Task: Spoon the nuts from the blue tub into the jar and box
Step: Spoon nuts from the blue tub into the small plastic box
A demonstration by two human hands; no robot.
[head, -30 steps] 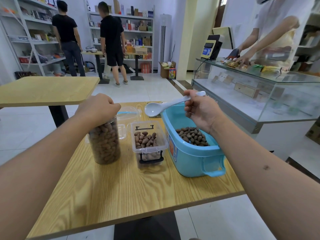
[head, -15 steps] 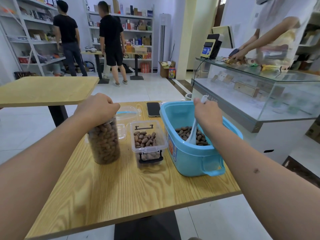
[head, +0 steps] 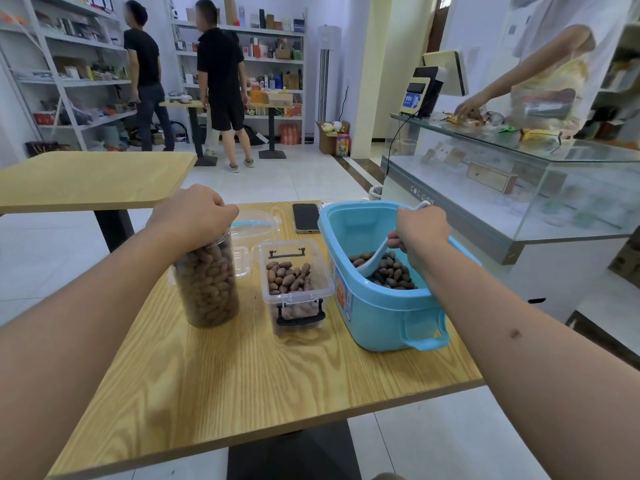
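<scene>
A blue tub (head: pixel 377 317) stands at the right of the wooden table (head: pixel 242 375), with brown nuts (head: pixel 391 273) piled in its bottom. My right hand (head: pixel 420 230) grips a white spoon (head: pixel 374 259) inside the tub; the bowl of the spoon digs into the nuts. A tall clear jar (head: pixel 207 282), nearly full of nuts, stands at the left. My left hand (head: pixel 194 211) grips its top and hides the mouth. Between jar and tub sits a small clear box (head: pixel 294 285) with black clips, holding a layer of nuts.
Clear lids (head: pixel 254 225) lie behind the jar and box. A dark phone (head: pixel 305 218) lies at the table's far edge. A glass counter (head: pixel 519 174) stands close on the right, with a person behind it. Another wooden table (head: pixel 86 180) is at the left. Two people stand by far shelves.
My right hand has carried the empty spoon from above the box down into the tub and pushed its bowl into the nuts. My left hand has stayed on the jar.
</scene>
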